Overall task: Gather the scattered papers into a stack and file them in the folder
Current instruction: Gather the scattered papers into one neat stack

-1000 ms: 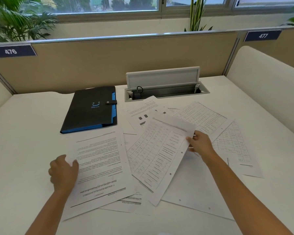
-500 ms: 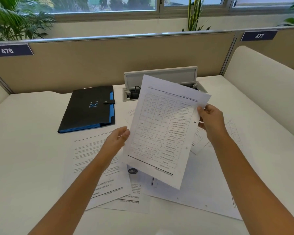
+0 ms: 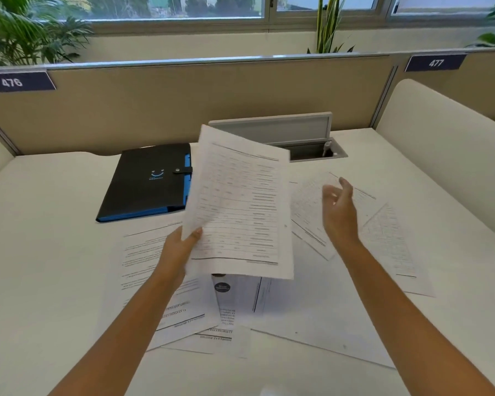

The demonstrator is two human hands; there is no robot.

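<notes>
Head view: the left hand (image 3: 180, 248) pinches a printed sheet (image 3: 240, 207) by its lower left edge, raised above the desk. The right hand (image 3: 339, 210) hovers just beside it, fingers loosely spread, empty. More papers (image 3: 312, 304) lie beneath both hands; the black folder (image 3: 147, 181) lies closed beyond the left hand.

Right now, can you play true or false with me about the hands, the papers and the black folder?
1. The left hand holds a printed sheet up off the desk. True.
2. The right hand grips that sheet too. False: it is open, holding nothing.
3. The black folder lies open. False: it is closed, strap snapped.
4. Papers lie scattered on the desk. True.
5. The folder sits on the papers. False: it lies on the desk, behind them.
</notes>
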